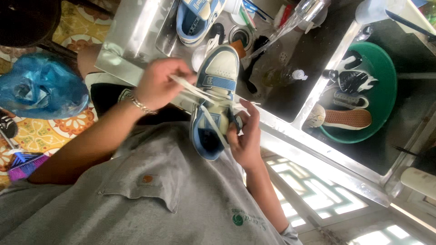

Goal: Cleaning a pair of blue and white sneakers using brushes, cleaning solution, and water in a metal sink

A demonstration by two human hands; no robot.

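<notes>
Well, the work goes on over a steel sink (136,41) whose rim is bright with glare. A thin stream of water (277,34) slants down from a tap (311,8) into the basin. A second blue and white shoe (196,18) lies in the basin by the drain, with a clear bottle (282,77), a dark brush (254,68) and some small bits around it. Beyond the divider, a green tub (386,72) holds more shoes, one of them sole up.

The floor has patterned yellow and orange tiles (68,129). A crumpled blue plastic bag (41,86) sits on it on the person's left side, and a purple brush (25,164) lies nearer their elbow.

The blue and cream sneaker (218,97) is held in the air over the near edge of the sink, close to the grey shirt (159,204), with its toe pointing out over the basin. The left hand (159,84) has a bracelet at the wrist. Its grip is pinched on a white lace (193,88), which is drawn taut sideways from the shoe's eyelets. The right hand (245,136) has its grip wrapped around the heel end of the sneaker, with the thumb near the tongue.

Space is tight. The sink edge runs just under the sneaker and the body is right behind it. The most open room is to the person's left, above the floor.
</notes>
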